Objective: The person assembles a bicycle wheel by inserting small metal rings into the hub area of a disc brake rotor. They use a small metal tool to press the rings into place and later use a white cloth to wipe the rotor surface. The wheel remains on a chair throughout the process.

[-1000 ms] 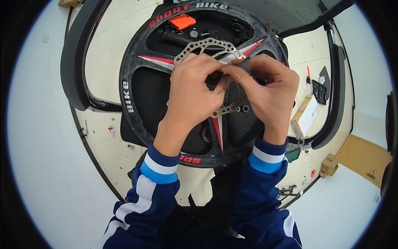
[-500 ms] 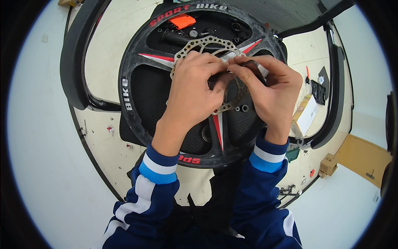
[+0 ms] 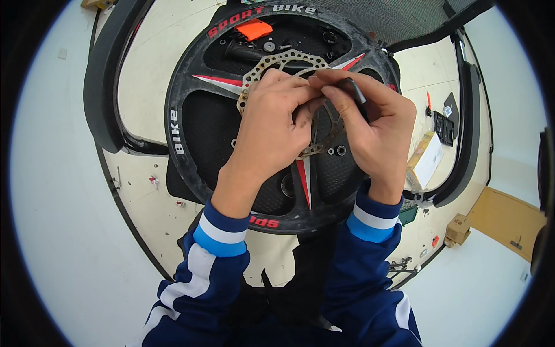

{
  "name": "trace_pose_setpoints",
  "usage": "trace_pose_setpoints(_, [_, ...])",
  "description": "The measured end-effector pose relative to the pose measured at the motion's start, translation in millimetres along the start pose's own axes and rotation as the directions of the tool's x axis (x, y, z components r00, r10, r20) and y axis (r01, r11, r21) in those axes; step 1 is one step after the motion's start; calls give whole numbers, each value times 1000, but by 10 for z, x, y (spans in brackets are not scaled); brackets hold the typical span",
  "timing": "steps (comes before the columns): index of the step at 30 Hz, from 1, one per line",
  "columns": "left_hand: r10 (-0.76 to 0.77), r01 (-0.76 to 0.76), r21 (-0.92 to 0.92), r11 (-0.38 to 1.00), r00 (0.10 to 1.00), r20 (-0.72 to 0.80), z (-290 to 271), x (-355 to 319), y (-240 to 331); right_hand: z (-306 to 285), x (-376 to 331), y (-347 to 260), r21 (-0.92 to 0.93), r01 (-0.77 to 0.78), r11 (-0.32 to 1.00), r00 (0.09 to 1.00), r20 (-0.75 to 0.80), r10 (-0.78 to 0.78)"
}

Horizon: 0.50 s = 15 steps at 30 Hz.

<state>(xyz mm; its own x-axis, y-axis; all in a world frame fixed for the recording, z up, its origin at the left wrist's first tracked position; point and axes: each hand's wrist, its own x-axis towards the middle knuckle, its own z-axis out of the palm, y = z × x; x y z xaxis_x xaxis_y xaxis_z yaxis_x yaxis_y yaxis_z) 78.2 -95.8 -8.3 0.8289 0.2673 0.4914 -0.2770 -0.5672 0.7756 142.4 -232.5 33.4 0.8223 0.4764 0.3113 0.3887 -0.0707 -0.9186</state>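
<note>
A black bicycle wheel (image 3: 175, 110) with broad spokes lies flat before me. At its middle is a silver brake disc (image 3: 289, 56), perforated along the rim. My left hand (image 3: 272, 121) is over the disc's left side, its thumb and fingers pinched near the hub; whatever they grip is hidden. My right hand (image 3: 376, 110) holds a small dark tool with a shiny grey edge (image 3: 356, 91), its working end hidden by my fingers. The two hands' fingertips meet over the hub. Small round metal parts (image 3: 341, 150) rest beside the disc, below my right hand.
The wheel lies on a black chair seat between two armrests (image 3: 104, 87). An orange piece (image 3: 253, 29) and several small parts lie in the wheel's far opening. On the floor at right are a black tool case (image 3: 444, 128), a box (image 3: 425, 159) and a small carton (image 3: 458, 229).
My right hand has shifted slightly left and up, and the tool in it has turned a little. My left hand has barely moved. The wheel and loose parts stay in place.
</note>
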Motion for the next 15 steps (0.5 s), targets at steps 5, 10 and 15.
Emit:
trace_pose_setpoints(5, [-47,44,-48,998,997,-54,-55,-7,26,16,-10,-31,-121,-37,992,998,-45,31])
trace_pose_setpoints(10, [-149,148,-27,989,989,-25,-67,-36,20,128,38,-18,-116,9,993,993,-117,-23])
trace_pose_setpoints(15, [-63,62,-28,998,998,-28,-42,11,32,2,-12,5,143,8,990,1000,0,-9])
